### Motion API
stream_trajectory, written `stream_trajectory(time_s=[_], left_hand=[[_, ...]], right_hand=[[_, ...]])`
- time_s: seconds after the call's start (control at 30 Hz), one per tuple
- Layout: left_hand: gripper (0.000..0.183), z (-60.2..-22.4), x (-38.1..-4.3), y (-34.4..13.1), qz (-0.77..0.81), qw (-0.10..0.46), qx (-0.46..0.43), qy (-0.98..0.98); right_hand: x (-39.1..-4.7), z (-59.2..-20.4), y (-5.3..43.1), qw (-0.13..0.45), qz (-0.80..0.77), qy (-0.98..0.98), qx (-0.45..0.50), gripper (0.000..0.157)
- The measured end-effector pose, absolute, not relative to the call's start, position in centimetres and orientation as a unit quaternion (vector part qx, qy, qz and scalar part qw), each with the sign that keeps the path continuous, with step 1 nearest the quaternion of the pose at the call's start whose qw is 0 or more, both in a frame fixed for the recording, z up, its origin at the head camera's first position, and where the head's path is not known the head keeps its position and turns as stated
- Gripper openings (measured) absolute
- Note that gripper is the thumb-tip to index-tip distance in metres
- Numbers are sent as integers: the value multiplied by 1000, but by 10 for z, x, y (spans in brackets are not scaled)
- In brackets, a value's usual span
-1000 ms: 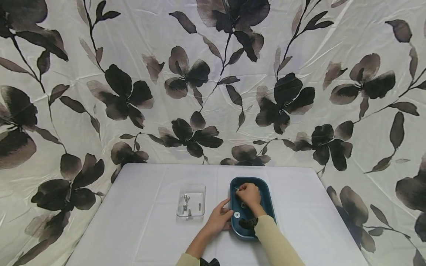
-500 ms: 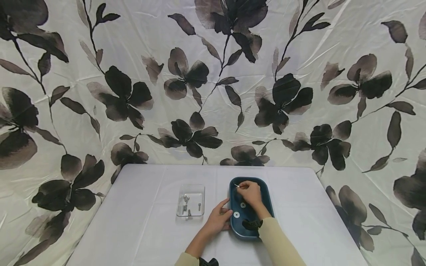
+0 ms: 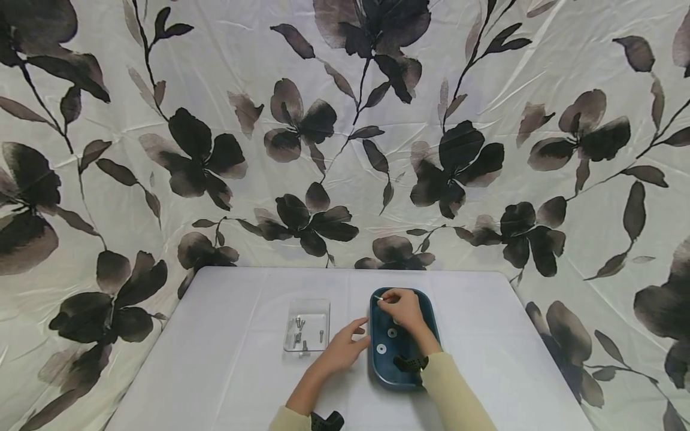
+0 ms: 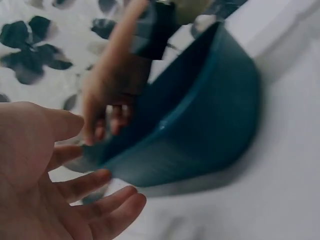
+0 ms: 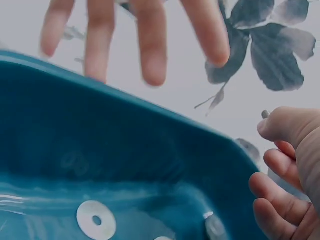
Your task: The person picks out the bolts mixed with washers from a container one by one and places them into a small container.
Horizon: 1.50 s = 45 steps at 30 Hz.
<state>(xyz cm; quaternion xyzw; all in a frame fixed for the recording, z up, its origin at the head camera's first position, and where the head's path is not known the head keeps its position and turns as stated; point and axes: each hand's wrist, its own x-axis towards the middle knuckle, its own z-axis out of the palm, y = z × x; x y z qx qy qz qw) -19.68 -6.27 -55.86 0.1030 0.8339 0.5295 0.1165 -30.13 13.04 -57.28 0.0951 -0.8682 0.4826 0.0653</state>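
In the head view my right hand (image 3: 404,310) is over the far end of the blue tray (image 3: 385,372), pinching a small silvery bolt (image 3: 380,298) between thumb and fingertips. Only the grey tip of the bolt (image 5: 265,114) shows past the thumb in the right wrist view. My left hand (image 3: 341,350) is just off the tray's left side, fingers spread and holding nothing. Flat washers (image 3: 381,348) lie on the tray floor, one white washer (image 5: 96,220) appearing large in the right wrist view. Another shiny metal piece (image 5: 215,226) lies near the tray's corner.
Left of the tray stands a clear plastic box (image 3: 306,306) with several bolts (image 3: 300,324) in it. Both sit on a white-covered table (image 3: 226,347). A floral cloth (image 3: 302,120) hangs behind the table's back edge.
My left hand has let go of the tray's left rim and moved slightly left, its fingers spreading. The right hand has shifted slightly toward the far left corner, still pinching the bolt.
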Motion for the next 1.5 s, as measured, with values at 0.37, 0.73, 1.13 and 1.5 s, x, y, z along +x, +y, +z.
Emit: stream_trajectory(time_s=[0.37, 0.73, 1.13, 1.5], left_hand=[[40, -515, -203, -114, 493, 53, 126, 859], [32, -512, -213, -170, 454, -8, 58, 889], [38, -545, -215, -219, 404, -24, -8, 914], [46, -569, -213, -227, 434, 8, -31, 901]], right_hand=[[-299, -553, 122, 56, 497, -855, 139, 8], [-301, -548, 109, 39, 515, -837, 180, 7], [-304, -545, 90, 28, 513, -830, 217, 7], [-305, -544, 71, 10, 501, -835, 226, 7]])
